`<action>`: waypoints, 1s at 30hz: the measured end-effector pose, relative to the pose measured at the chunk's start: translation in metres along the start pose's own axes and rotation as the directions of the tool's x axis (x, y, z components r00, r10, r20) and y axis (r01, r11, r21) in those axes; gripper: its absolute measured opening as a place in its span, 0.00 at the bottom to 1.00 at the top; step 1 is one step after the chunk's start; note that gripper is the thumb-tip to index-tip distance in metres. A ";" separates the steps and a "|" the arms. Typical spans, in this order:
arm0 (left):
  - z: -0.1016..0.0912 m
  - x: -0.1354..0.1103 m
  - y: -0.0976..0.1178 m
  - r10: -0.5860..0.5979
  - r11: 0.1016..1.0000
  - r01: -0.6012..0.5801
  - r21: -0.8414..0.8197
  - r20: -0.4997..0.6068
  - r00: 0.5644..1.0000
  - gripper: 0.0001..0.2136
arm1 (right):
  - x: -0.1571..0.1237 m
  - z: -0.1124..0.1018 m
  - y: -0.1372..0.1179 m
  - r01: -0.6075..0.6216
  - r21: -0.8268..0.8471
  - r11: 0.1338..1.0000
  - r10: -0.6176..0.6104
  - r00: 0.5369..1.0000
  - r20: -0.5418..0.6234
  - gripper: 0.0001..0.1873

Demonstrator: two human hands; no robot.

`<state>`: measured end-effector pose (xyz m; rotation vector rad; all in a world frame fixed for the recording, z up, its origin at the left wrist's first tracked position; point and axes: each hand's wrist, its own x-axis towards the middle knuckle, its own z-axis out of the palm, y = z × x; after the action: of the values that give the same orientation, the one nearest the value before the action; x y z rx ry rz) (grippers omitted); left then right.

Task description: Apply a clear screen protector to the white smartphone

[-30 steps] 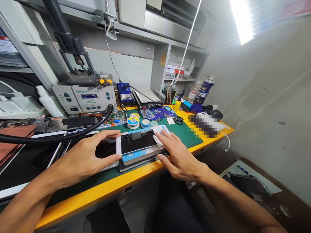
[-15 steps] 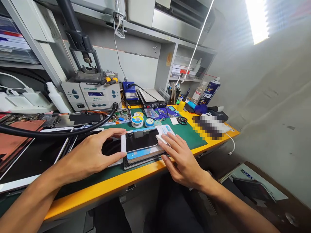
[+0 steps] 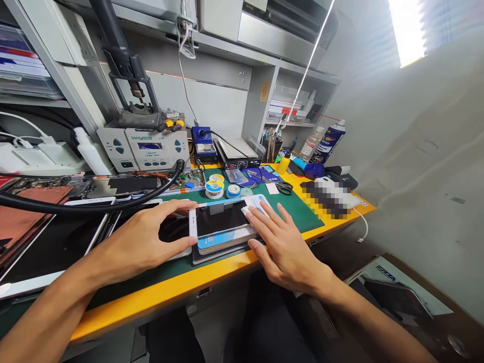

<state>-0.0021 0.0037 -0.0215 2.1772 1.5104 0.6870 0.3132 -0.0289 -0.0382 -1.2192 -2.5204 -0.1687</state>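
A white-framed phone screen (image 3: pixel 221 219) lies dark side up across a stack with a blue and white edge (image 3: pixel 227 239). My left hand (image 3: pixel 147 237) grips its left end, thumb on the near edge and fingers at the far edge. Over the right end, my right hand (image 3: pixel 282 239) presses a small white wipe (image 3: pixel 245 210) under its outstretched fingertips; most of the wipe is hidden, so its exact kind is hard to tell. Beneath the stack is a dark, perforated-looking flat piece (image 3: pixel 215 255), close to the bench's yellow front edge.
A rework station (image 3: pixel 145 148) with a thick black hose (image 3: pixel 151 205) stands at the back left. Solder spools (image 3: pixel 214 189), scissors (image 3: pixel 284 188) and a yellow bottle (image 3: pixel 283 165) sit behind the hands. A white-framed tablet (image 3: pixel 56 242) lies at left.
My right hand has shifted slightly up and to the left with the wipe, its fingers now flatter. The left hand keeps its hold on the phone screen.
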 end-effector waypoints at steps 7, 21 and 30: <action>0.002 0.002 0.000 0.029 0.999 -0.029 -0.023 -0.017 0.999 0.34 | 0.021 -0.002 0.004 -0.046 0.002 0.999 0.046 0.998 0.038 0.30; 0.003 -0.001 0.000 0.039 0.999 -0.040 -0.032 -0.043 0.998 0.36 | 0.047 0.001 -0.017 -0.073 0.033 0.997 0.070 0.994 0.082 0.32; 0.004 0.001 -0.001 0.026 0.997 -0.031 -0.070 -0.070 0.997 0.40 | 0.061 0.001 -0.044 0.003 0.152 0.988 -0.018 0.995 0.096 0.34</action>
<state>0.0000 0.0047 -0.0255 2.1467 1.4678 0.8203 0.2434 -0.0116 -0.0162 -1.1805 -2.5689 0.0804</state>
